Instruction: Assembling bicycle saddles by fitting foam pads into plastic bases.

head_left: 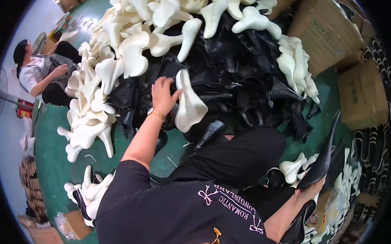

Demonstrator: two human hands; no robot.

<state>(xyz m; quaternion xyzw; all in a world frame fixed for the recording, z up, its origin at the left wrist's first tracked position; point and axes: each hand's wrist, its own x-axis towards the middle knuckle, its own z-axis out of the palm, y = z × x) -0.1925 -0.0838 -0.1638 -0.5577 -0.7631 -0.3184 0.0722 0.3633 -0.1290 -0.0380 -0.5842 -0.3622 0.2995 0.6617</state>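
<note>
My left hand (pixel 163 97) reaches over the heap, its thumb apart from its fingers. Beside the thumb lies a cream foam bicycle saddle pad (pixel 189 105), narrow end up; whether they touch I cannot tell. Low on the right, my right hand (pixel 317 185) holds a glossy black bicycle saddle piece (pixel 321 163), its narrow nose pointing up; most of the fingers are hidden. In front of me is a big pile of black saddle covers (pixel 232 65). Many more cream saddle pads (pixel 135 55) are heaped around and over it.
Another person (pixel 46 74) sits at the far left, beyond the cream pads. Cardboard boxes (pixel 323 34) stand at the right, near rows of black pieces (pixel 368 158). A small pile of cream pads (pixel 92 189) lies by my left side on the green floor (pixel 52 160).
</note>
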